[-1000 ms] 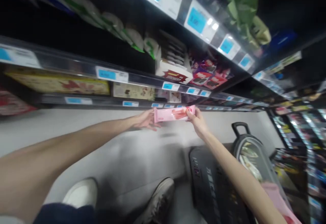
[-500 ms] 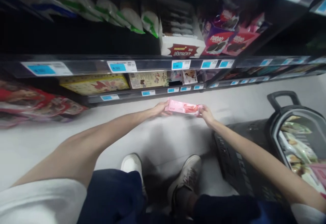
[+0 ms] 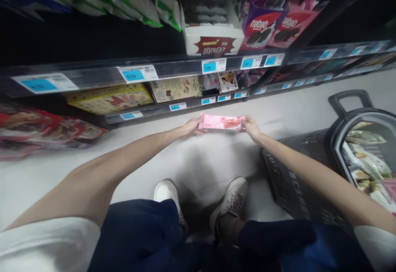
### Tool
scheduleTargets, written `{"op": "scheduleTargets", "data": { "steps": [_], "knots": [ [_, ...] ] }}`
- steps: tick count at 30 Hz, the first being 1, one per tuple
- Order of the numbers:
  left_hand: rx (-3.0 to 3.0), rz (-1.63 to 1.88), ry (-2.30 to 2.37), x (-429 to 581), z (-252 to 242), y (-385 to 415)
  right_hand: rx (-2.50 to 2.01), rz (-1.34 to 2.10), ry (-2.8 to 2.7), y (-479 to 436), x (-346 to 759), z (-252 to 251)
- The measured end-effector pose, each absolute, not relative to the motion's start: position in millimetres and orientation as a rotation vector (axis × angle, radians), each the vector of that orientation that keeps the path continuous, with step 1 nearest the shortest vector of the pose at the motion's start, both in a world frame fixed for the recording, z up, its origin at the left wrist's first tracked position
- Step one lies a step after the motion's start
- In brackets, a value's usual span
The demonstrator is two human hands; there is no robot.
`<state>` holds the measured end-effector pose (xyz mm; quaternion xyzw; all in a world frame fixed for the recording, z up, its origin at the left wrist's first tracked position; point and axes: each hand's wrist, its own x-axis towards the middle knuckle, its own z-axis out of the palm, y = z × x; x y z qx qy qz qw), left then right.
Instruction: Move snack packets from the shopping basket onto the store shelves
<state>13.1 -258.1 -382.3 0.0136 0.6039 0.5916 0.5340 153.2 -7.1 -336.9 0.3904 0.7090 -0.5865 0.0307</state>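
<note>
A pink snack packet (image 3: 219, 122), with a picture of wafer-like sticks on its right half, is stretched level between my two hands. Its left end is pinched by my left hand (image 3: 193, 126), and its right end by my right hand (image 3: 250, 126). The packet's printed side faces up toward me. Below it is the pale floor, and just beyond it runs the lowest shelf with its price labels. My fingertips under the packet are partly hidden.
A dark shopping basket (image 3: 293, 173) with a raised handle (image 3: 351, 99) stands at my right, holding several snack bags (image 3: 369, 160). Ahead, a shelf carries a white carton (image 3: 213, 41) and nabati boxes (image 3: 258, 26). Red packages (image 3: 46, 127) hang at left. My shoes (image 3: 167, 191) are below.
The view has shifted a little, so shelves and basket handle sit higher in the picture. Both hands still hold the packet, which has tipped slightly to show its face more squarely.
</note>
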Motion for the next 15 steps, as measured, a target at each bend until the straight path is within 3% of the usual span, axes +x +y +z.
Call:
{"op": "scheduleTargets", "data": {
  "steps": [15],
  "knots": [
    [0.098, 1.379, 1.508, 11.8, -380.0, -253.5, 1.142, -1.837, 2.202, -6.1, 157.2, -333.4]
  ]
}}
